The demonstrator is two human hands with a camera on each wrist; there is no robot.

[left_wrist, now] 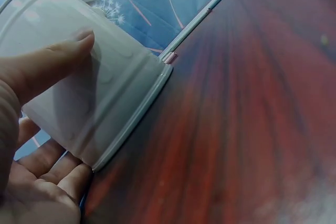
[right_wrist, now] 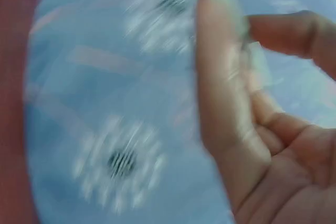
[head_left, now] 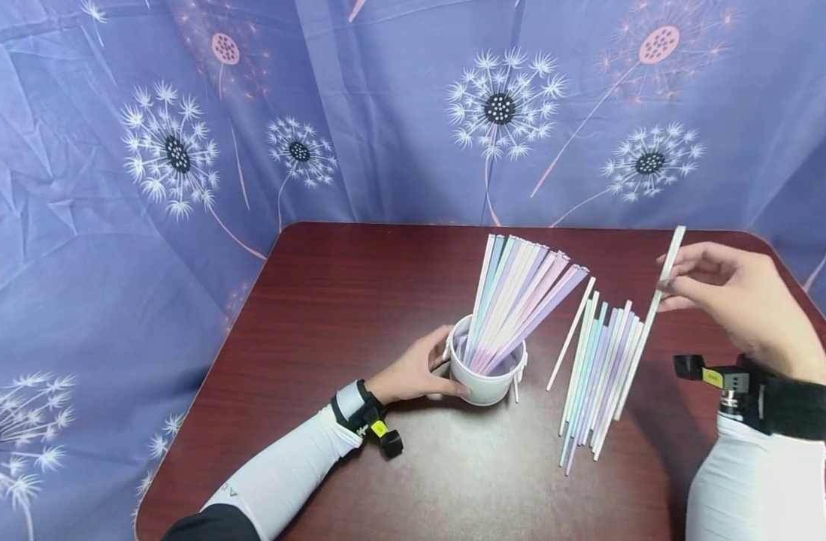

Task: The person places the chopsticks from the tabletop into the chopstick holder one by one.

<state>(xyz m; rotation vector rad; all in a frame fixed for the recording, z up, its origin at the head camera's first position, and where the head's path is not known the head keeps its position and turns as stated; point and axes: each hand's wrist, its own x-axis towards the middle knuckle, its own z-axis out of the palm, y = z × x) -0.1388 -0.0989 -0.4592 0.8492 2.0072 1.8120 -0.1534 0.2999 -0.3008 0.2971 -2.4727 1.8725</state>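
Observation:
A small white bucket (head_left: pixel 483 389) stands on the table with a fanned bundle of pastel straws (head_left: pixel 510 300) inside. My left hand (head_left: pixel 413 373) grips the bucket's left side, thumb across the front and fingers round the back; the left wrist view shows the thumb flat on its wall (left_wrist: pixel 105 87). To the right, my right hand (head_left: pixel 751 304) pinches a pale whitish-green straw (head_left: pixel 673 250) between thumb and fingers, tilted above the table. Several loose straws (head_left: pixel 597 376) lie side by side between the bucket and that hand. The right wrist view is blurred.
The dark red-brown table (head_left: pixel 304 315) has rounded back corners. A blue cloth (head_left: pixel 399 113) with dandelion prints hangs behind and along the sides. One loose straw (head_left: pixel 570 336) lies slightly apart, nearer the bucket.

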